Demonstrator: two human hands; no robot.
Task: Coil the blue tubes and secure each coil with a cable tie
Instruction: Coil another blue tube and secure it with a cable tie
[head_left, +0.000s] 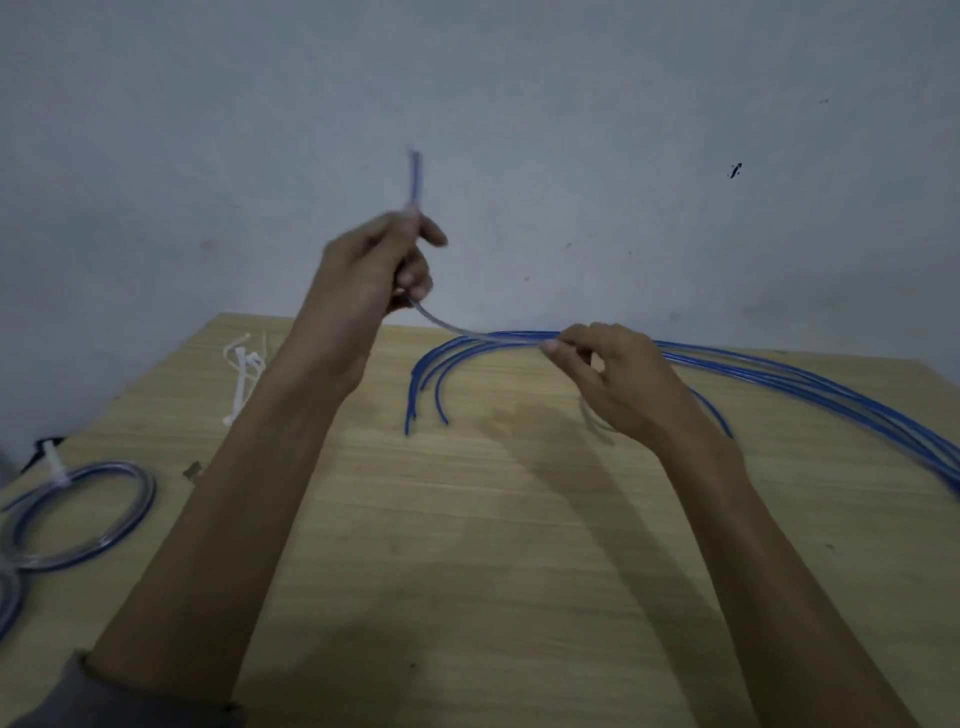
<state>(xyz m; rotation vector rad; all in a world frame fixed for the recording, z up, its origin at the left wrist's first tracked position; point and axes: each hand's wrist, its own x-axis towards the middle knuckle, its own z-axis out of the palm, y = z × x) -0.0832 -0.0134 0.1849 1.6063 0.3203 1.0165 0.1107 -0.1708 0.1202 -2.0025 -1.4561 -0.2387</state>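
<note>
**Right, new tube in hand – start of next coil**

I've got one blue tube (457, 328) up off the table (467, 519), held btwn both hands. Left hand (374, 265) is clenched round it near its end, w/ the tip poking up past the fist against the wall (571, 130). Right hand (618, 379) pinches the same tube further along, thumb and fingertips closed on it, just above the far edge of the table.

Rest of the loose tubes (779, 376) lie in a bundle arcing across the far side and off to the right; their near ends fan out just beyond the left forearm. A finished coil (88, 519) w/ a tie on it sits at the left edge. Spare cable ties (241, 374) are at the far left, well apart from the bundle.

Handling, my read: tube is light, thin, springy. It holds a gentle curve btwn the hands instead of drooping, so it'll prob want to spring open once looped. Looks smooth, maybe slippy. I'd keep the left hand on the end as anchor, feed loops in w/ the right, and pinch where the loops cross before reaching for a tie.

Hard to see: motion blur on the tip and both hands. Tube goes pale and washed out mid-span. A 2nd coil at bottom left is cut off by the frame. Bundle runs out of view at right, so can't count tubes or see far ends.
</note>
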